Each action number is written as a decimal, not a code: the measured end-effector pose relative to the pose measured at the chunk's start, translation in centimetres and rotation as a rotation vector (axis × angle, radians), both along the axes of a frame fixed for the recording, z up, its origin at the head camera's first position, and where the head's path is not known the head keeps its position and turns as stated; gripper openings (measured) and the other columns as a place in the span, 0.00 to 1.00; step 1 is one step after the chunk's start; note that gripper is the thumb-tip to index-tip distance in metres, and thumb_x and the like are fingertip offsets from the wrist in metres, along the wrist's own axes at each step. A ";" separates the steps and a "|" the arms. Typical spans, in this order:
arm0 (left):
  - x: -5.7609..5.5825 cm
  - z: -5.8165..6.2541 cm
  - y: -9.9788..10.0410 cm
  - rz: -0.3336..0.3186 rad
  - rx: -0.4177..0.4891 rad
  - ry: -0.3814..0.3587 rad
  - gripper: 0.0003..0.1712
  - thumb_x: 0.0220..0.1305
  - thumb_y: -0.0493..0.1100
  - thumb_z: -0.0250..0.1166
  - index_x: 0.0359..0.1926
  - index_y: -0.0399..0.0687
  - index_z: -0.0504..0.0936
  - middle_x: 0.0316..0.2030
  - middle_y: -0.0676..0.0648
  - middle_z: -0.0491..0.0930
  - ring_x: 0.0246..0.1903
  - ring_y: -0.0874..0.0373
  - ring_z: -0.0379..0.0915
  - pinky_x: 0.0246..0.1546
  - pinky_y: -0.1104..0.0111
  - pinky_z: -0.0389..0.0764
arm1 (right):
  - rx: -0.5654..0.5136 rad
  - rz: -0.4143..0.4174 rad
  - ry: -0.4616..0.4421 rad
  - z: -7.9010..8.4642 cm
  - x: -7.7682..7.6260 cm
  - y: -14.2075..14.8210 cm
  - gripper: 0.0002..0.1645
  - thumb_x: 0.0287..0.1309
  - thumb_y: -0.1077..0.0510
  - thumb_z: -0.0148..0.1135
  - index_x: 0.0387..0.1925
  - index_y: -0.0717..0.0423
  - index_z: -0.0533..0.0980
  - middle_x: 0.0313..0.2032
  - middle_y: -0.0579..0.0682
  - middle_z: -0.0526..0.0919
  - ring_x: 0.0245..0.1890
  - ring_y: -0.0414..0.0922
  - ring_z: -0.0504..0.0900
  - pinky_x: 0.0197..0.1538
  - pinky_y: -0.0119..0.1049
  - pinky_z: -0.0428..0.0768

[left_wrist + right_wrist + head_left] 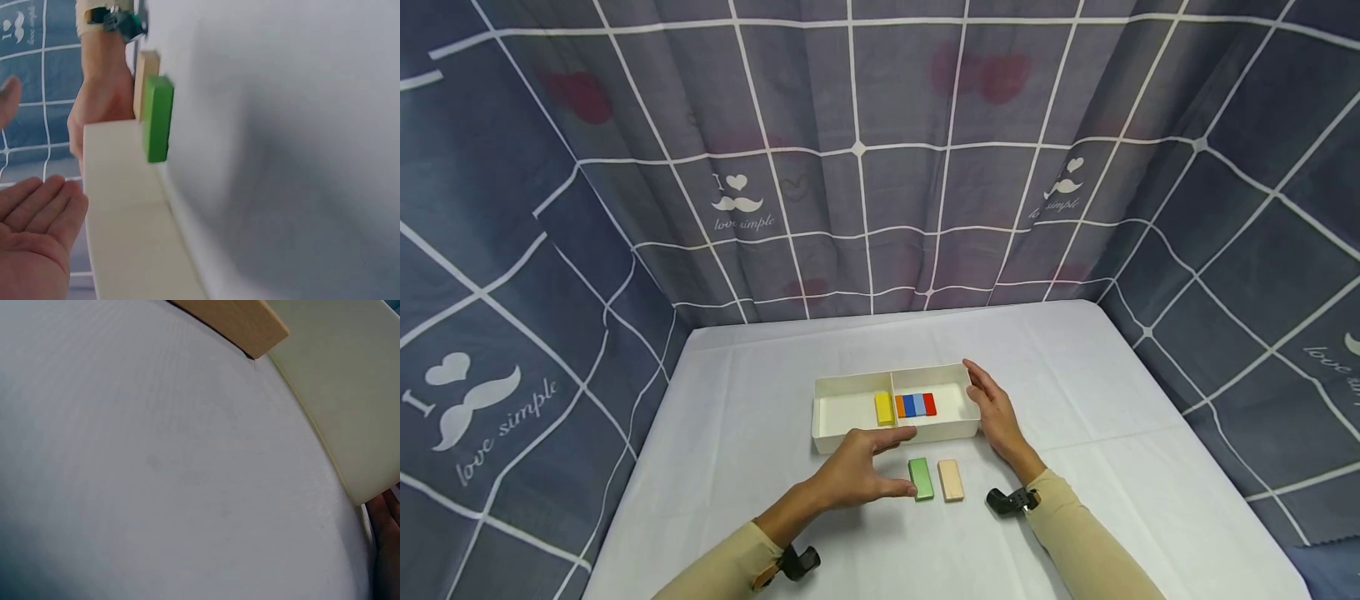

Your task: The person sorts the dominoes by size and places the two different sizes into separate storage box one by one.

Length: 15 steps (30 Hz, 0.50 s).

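A white two-part box (pixel 850 436) stands on the table. In its left compartment lies a yellow block (pixel 884 408), against the divider; the right one holds a row of orange, dark blue, light blue and red blocks (pixel 917 405). My right hand (pixel 1000 414) holds the box's right end, fingers round the far corner. My left hand (pixel 859 471) is spread in front of the box, thumb tip beside a green block (pixel 921 479), fingers near the front wall. In the left wrist view its palm and straight fingers show nothing held. A plain wooden block (pixel 951 481) lies right of the green one.
A white cloth covers the table (pixel 737 400). Dark checked curtains (pixel 895 192) enclose it at the back and both sides. Each wrist wears a small black camera, such as the right-hand camera (pixel 1011 502).
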<state>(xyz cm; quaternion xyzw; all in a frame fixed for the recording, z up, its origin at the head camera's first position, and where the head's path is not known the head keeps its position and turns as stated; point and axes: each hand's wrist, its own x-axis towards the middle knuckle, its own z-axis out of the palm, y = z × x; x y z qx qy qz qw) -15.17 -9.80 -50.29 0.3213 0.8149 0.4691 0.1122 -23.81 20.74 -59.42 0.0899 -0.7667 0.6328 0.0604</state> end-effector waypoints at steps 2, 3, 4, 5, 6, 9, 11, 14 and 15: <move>0.3 -0.2 0.2 0.007 -0.012 0.009 0.47 0.57 0.47 0.87 0.74 0.38 0.78 0.72 0.44 0.81 0.71 0.48 0.79 0.71 0.58 0.80 | -0.005 -0.001 -0.003 -0.1 0.0 0.0 0.31 0.86 0.60 0.49 0.84 0.52 0.66 0.83 0.58 0.65 0.85 0.57 0.60 0.71 0.11 0.61; 0.4 -0.3 0.4 0.011 -0.017 0.015 0.47 0.57 0.46 0.87 0.74 0.38 0.78 0.72 0.43 0.81 0.72 0.48 0.78 0.71 0.59 0.81 | -0.004 -0.002 -0.001 0.0 0.0 0.0 0.31 0.86 0.60 0.49 0.83 0.52 0.66 0.83 0.59 0.65 0.85 0.57 0.60 0.71 0.11 0.61; 0.5 -0.5 0.5 0.014 -0.019 0.022 0.47 0.57 0.46 0.87 0.74 0.37 0.78 0.72 0.43 0.81 0.72 0.48 0.78 0.71 0.60 0.81 | -0.003 -0.003 -0.001 0.0 0.1 0.0 0.31 0.86 0.60 0.49 0.83 0.52 0.66 0.83 0.59 0.65 0.85 0.57 0.60 0.71 0.11 0.61; 0.5 -0.6 0.6 0.019 -0.020 0.033 0.47 0.57 0.45 0.87 0.74 0.36 0.78 0.72 0.42 0.81 0.72 0.48 0.78 0.71 0.60 0.81 | -0.004 -0.003 0.000 0.0 0.1 0.0 0.31 0.86 0.60 0.49 0.83 0.53 0.66 0.83 0.59 0.65 0.85 0.57 0.60 0.71 0.11 0.61; 0.6 -0.7 0.7 0.024 -0.019 0.045 0.47 0.57 0.44 0.87 0.74 0.35 0.78 0.72 0.42 0.81 0.72 0.47 0.78 0.71 0.61 0.81 | -0.004 -0.003 0.001 0.0 0.1 0.0 0.31 0.86 0.60 0.49 0.83 0.53 0.66 0.83 0.59 0.65 0.85 0.57 0.60 0.71 0.11 0.61; 0.7 -0.9 1.0 0.044 -0.018 0.088 0.46 0.56 0.44 0.88 0.72 0.33 0.79 0.70 0.40 0.82 0.71 0.47 0.79 0.70 0.60 0.82 | -0.004 -0.004 0.002 0.1 0.1 0.0 0.31 0.86 0.60 0.49 0.83 0.52 0.66 0.83 0.59 0.65 0.85 0.57 0.60 0.71 0.11 0.61; 0.8 -1.1 1.2 0.061 -0.023 0.113 0.46 0.55 0.43 0.88 0.71 0.32 0.80 0.69 0.39 0.83 0.70 0.46 0.80 0.69 0.59 0.82 | -0.005 -0.004 0.001 0.1 0.1 0.0 0.31 0.86 0.60 0.49 0.83 0.52 0.66 0.83 0.59 0.65 0.85 0.57 0.60 0.71 0.11 0.61; 0.9 -1.4 1.5 0.084 -0.031 0.132 0.45 0.55 0.41 0.88 0.70 0.32 0.80 0.68 0.38 0.83 0.69 0.45 0.81 0.68 0.58 0.84 | 0.000 -0.007 0.000 0.2 0.1 -0.1 0.31 0.86 0.60 0.50 0.83 0.53 0.66 0.83 0.59 0.66 0.85 0.57 0.61 0.70 0.11 0.62; 0.9 -1.5 1.6 0.092 -0.035 0.129 0.44 0.55 0.40 0.88 0.70 0.31 0.80 0.68 0.37 0.83 0.68 0.45 0.81 0.67 0.58 0.84 | 0.002 -0.007 -0.001 0.2 0.1 0.0 0.31 0.86 0.60 0.50 0.83 0.53 0.66 0.83 0.60 0.66 0.85 0.57 0.61 0.70 0.11 0.62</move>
